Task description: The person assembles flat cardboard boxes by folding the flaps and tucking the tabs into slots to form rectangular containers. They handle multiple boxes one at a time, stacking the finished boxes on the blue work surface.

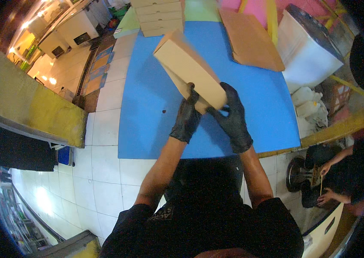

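Left grip [188, 117] and right grip [235, 120] hold a box [190, 71], contents hidden.

The box [190, 71] looks matt cardboard, the floor tiles [98, 182] glossy.

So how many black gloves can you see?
2. One is on the left hand, the other on the right hand, both holding the box. No others show, though some could be hidden.

Tiled workshop with stacked cartons [160, 18]
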`<state>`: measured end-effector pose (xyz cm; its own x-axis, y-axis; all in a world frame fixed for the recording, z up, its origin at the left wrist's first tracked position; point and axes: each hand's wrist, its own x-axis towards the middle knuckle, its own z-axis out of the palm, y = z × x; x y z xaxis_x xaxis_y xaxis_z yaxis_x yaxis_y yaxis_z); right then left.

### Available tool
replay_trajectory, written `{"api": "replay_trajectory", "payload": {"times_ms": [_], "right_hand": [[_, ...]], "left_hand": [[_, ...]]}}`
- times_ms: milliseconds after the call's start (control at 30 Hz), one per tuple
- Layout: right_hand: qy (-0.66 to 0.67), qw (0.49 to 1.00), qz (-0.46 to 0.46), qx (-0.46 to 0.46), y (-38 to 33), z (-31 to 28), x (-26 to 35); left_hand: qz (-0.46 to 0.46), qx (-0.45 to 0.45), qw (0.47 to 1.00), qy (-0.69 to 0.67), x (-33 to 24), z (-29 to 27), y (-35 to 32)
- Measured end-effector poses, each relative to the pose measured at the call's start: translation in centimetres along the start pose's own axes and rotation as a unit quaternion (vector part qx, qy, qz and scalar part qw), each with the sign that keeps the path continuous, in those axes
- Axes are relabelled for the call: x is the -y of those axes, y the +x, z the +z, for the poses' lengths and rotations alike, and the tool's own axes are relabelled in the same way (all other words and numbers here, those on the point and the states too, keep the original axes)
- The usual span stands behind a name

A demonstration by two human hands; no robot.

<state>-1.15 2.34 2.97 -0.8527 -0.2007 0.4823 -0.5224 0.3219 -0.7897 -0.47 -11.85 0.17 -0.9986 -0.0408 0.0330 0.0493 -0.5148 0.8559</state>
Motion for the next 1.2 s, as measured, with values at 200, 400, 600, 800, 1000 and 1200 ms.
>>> {"api": "replay_trajectory", "payload": {"times_ms": [200,400,600,800,1000,1200], "right_hand": [[-0.026,0.999,-0.02,0.037,0.2,1.2,-0.6],[-0.111,0.99,-0.03,-0.084,1.3,0.3,-3.1],[-0.322,0.936,-0.136,-0.051,3.7,-2.4,-3.8],[-0.468,0.857,-0.211,-0.036,7.7,-1.9,-2.5],[-0.409,0.885,-0.212,-0.061,16.4,-3.6,-1.5],[-0.359,0.855,-0.361,-0.096,30.9,-1.2,0.4]], "left_hand": [[0.049,0.001,0.981,0.186,-0.9,0.2,1.0],[-0.009,0.203,0.963,0.175,-3.0,-2.6,0.5],[0.016,-0.032,0.979,-0.201,-6.3,-4.0,2.5],[0.092,-0.107,0.99,0.0,-6.1,-4.9,7.1],[0.039,0.026,0.999,0.006,-4.7,-11.3,12.4],[0.18,-0.074,0.846,0.497,0.7,-12.7,12.6]]}}
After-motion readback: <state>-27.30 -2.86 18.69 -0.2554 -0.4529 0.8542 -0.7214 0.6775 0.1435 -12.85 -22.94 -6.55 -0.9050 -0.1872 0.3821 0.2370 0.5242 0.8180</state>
